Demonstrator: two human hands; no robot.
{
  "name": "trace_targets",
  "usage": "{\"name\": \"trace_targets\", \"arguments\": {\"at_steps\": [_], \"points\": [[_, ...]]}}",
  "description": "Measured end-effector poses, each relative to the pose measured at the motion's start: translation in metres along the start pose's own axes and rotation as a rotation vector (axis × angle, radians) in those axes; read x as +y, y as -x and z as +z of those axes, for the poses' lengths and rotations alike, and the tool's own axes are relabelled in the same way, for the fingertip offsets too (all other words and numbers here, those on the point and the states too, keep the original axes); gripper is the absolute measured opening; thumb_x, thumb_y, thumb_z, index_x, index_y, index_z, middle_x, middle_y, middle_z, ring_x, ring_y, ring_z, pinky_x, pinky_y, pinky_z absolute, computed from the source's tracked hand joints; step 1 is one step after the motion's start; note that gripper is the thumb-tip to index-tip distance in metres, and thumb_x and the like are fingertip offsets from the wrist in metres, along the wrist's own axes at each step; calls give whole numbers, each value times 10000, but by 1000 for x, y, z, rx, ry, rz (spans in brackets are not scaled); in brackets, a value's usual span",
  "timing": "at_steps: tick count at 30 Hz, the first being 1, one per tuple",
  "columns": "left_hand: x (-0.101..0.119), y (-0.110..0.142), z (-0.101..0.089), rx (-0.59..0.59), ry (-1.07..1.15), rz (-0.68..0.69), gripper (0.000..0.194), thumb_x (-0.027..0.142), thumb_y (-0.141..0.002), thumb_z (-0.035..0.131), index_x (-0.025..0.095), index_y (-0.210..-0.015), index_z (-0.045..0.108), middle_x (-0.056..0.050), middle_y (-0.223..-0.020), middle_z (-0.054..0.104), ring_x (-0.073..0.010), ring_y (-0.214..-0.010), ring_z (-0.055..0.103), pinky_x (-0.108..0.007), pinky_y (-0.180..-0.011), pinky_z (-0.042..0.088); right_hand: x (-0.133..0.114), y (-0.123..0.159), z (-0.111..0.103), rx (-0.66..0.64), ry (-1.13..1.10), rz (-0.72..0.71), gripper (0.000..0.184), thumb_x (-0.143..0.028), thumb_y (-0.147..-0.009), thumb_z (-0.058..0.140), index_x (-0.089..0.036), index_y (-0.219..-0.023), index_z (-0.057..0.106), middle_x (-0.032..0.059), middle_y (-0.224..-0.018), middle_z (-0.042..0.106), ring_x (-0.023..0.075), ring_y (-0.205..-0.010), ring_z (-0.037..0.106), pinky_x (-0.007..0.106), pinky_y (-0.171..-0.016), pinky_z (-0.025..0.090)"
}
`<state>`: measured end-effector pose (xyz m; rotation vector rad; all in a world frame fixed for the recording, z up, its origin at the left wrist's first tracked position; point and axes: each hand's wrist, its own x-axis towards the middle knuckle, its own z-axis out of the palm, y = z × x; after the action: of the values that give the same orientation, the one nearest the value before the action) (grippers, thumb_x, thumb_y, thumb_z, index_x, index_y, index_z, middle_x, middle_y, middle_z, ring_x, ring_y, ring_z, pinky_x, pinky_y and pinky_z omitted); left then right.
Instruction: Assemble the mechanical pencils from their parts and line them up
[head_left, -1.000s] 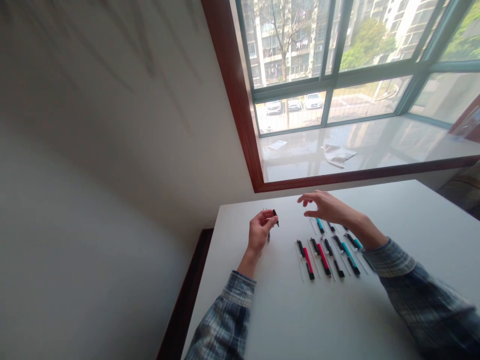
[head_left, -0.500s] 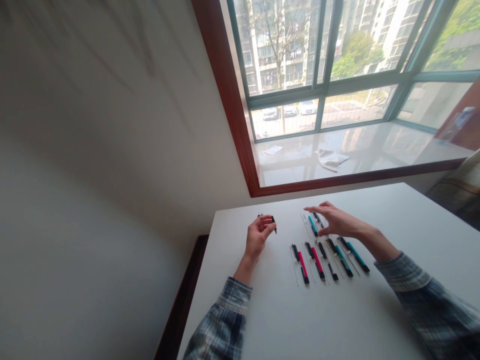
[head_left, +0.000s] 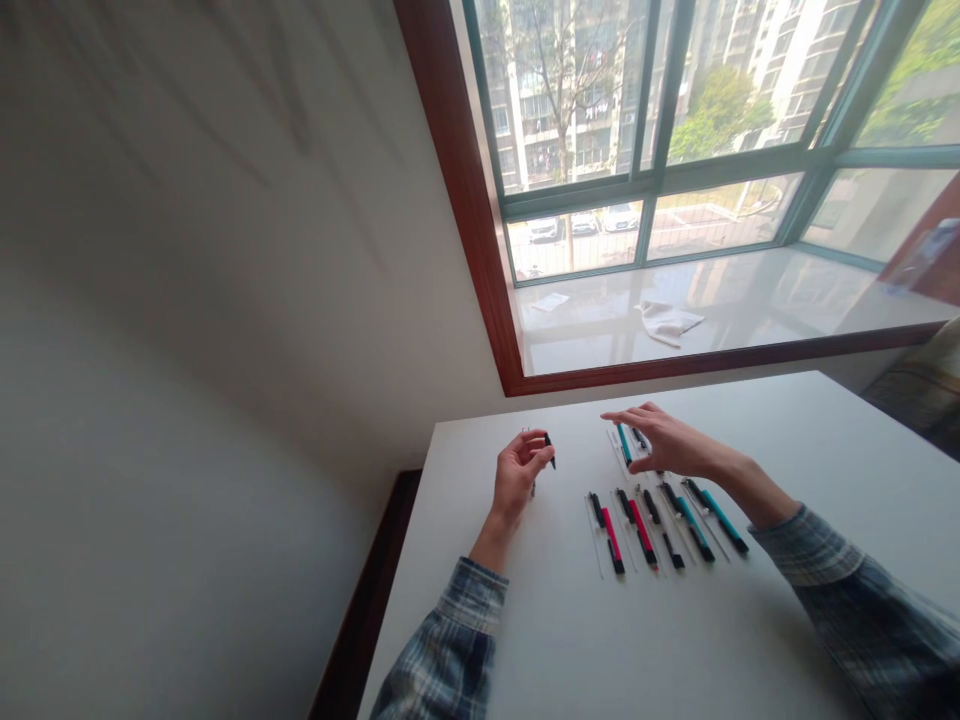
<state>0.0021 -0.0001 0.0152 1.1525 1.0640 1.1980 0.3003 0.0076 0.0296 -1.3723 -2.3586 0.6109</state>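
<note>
The person's left hand (head_left: 517, 477) sits near the far edge of the white bench (head_left: 525, 620), its grip closed in a tight pinch on a slim black pen (head_left: 550, 450). The pen's dark tip pokes out to the right of the fingertips, and a thin pale strip (head_left: 533, 490) shows below the hand.

The right hand (head_left: 666, 442) is open, palm down, with its fingers loosely spread and holding nothing. It hangs over a teal-and-black pen (head_left: 624, 445) and a dark pen (head_left: 639, 438) at the top of the layout, right of frame centre. Whether the fingertips touch either pen cannot be told.

Below that hand, five pens lie side by side, tilted the same way, each next to a thin clear strip: two pink-and-black pens (head_left: 612, 535), then a black pen (head_left: 652, 508), then two teal-and-black pens (head_left: 694, 528). Plaid shirt cuffs (head_left: 472, 600) enter from the bottom of the frame.

Beyond the bench, at upper right, a dark wooden window frame (head_left: 480, 270) surrounds a glossy sill (head_left: 750, 320) holding a white cloth (head_left: 667, 322) and a sheet of paper (head_left: 551, 301).
</note>
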Motion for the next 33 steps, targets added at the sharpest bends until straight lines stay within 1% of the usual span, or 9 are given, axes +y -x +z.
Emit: {"name": "trace_targets", "arguments": {"at_steps": [2, 4, 6, 8, 10, 17, 25, 29, 33], "points": [[0, 0, 0, -5, 6, 1, 429, 369, -719, 882, 171, -1073, 743, -62, -930, 738, -163, -821, 658, -283, -752, 500, -22, -7, -1, 96, -5, -102, 923, -334, -790, 832, -372, -1586, 367, 93, -1507, 550, 362, -1374, 489, 557, -1087, 492], [0, -1, -2, -9, 8, 6, 446, 377, -725, 880, 173, -1095, 737, -63, -933, 739, -161, -818, 658, -284, -752, 500, -48, -13, 2, 139, -34, -212, 933, -267, -818, 802, -385, -1605, 315, 84, -1511, 543, 346, -1391, 488, 553, -1089, 507], [-1, -2, -3, -10, 17, 14, 464, 388, -730, 878, 178, -1117, 732, -63, -935, 740, -162, -814, 659, -291, -760, 507, -73, -18, 8, 168, -75, -278, 959, -207, -838, 771, -400, -1623, 255, 85, -1501, 540, 330, -1364, 525, 528, -1055, 548], [-2, -3, -4, -18, 48, 23, 473, 397, -742, 872, 179, -1136, 726, -70, -953, 744, -170, -832, 667, -308, -787, 521, -90, -21, 16, 174, -108, -325, 974, -139, -849, 734, -405, -1632, 220, 90, -1521, 511, 314, -1330, 567, 499, -1041, 570], [-2, -4, -4, -30, 87, 22, 469, 398, -757, 865, 173, -1143, 721, -82, -977, 746, -180, -854, 674, -329, -819, 535, -99, -22, 23, 179, -122, -352, 996, -102, -848, 719, -401, -1639, 193, 100, -1539, 487, 312, -1318, 584, 484, -1033, 583], [-3, -3, 2, -54, 116, -9, 491, 360, -756, 878, 146, -1173, 732, -118, -1028, 742, -214, -909, 680, -378, -852, 560, -97, -23, 30, 175, -91, -363, 1126, -72, -806, 766, -394, -1654, 100, 109, -1552, 481, 337, -1351, 538, 529, -1044, 573], [-5, -3, 2, -92, 161, -24, 438, 369, -787, 852, 141, -1152, 768, -158, -1167, 740, -293, -1063, 693, -444, -956, 540, -98, -24, 37, 172, -111, -367, 1090, -52, -835, 719, -395, -1656, 88, 115, -1537, 485, 323, -1335, 561, 502, -1025, 592], [-4, -2, 2, -107, 168, -33, 413, 381, -781, 856, 135, -1105, 789, -157, -1132, 754, -306, -1070, 694, -463, -985, 529, -97, -25, 40, 174, -116, -377, 1082, -56, -845, 724, -385, -1657, 90, 125, -1544, 472, 315, -1316, 581, 491, -1025, 595], [-2, -1, 3, -126, 172, -44, 420, 383, -774, 865, 139, -1107, 787, -152, -1151, 756, -302, -1085, 692, -441, -972, 535, -98, -24, 39, 200, -84, -390, 1046, -77, -861, 722, -384, -1654, 113, 131, -1532, 485, 326, -1321, 580, 508, -1018, 598]]}}
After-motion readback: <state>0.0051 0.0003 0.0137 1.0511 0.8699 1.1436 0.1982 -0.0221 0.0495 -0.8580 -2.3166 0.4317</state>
